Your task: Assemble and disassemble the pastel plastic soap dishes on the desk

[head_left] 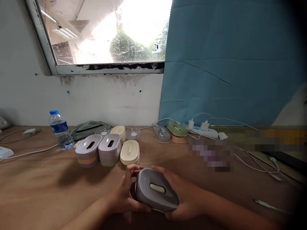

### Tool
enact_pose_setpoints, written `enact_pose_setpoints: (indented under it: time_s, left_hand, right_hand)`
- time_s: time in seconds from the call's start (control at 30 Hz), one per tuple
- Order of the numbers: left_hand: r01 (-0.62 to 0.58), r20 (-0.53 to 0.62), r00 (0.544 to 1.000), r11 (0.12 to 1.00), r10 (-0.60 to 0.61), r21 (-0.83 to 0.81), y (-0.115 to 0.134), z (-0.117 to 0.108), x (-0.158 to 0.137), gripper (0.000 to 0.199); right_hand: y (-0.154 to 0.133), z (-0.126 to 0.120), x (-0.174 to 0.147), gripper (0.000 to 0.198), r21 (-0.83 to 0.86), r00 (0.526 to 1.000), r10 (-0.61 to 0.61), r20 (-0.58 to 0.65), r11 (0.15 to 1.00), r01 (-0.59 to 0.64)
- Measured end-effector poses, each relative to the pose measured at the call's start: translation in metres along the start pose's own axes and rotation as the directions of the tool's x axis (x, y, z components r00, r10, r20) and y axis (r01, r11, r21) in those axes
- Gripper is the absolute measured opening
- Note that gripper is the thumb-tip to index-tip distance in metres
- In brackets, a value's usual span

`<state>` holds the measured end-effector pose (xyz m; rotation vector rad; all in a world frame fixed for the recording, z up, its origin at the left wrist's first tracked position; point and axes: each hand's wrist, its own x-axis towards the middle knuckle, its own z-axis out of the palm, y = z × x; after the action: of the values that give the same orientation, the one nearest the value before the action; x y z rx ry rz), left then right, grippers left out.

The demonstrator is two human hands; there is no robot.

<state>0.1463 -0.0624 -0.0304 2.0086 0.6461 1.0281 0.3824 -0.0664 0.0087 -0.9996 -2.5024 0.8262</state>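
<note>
A grey rounded plastic box [158,199] with a cream oval piece [157,187] in its top is held low at the front of the table, tilted a little. My left hand [128,193] wraps its left side, thumb along the front edge and fingers at the back corner. My right hand [183,193] clasps the right side. The box's underside is hidden. Just beyond it stand a stack of cream lids [129,152] and two lilac-topped boxes, one with an orange band [88,148], the other with a greenish base [109,150].
At the back lie clear round-cornered trays [133,133], a green pouch [88,128], a grey case [161,133] and a green case [177,128]. A water bottle [60,129] stands left. A power strip [203,130] and cables [254,164] spread along the right. A blurred patch covers part of the table.
</note>
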Motion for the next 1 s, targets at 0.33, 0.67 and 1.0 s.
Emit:
enact_pose_setpoints:
  time_s: [0.33, 0.67, 1.0]
  left_hand:
    - [0.032, 0.028, 0.999, 0.997, -0.033, 0.064, 0.004, -0.001, 0.002, 0.088]
    - [0.096, 0.024, 0.995, 0.987, -0.100, 0.130, -0.005, -0.003, -0.002, 0.088]
    - [0.100, 0.090, 0.988, 0.962, -0.127, 0.252, 0.002, -0.008, -0.001, 0.076]
  right_hand:
    - [0.023, 0.012, -0.002, 0.103, 0.026, 0.994, -0.020, -0.104, 0.999, 0.023]
    - [0.037, 0.011, 0.001, 0.086, 0.249, 0.967, -0.110, -0.231, 0.954, 0.168]
    - [0.056, 0.004, 0.036, 0.038, -0.135, 0.724, 0.188, -0.663, 0.922, -0.363]
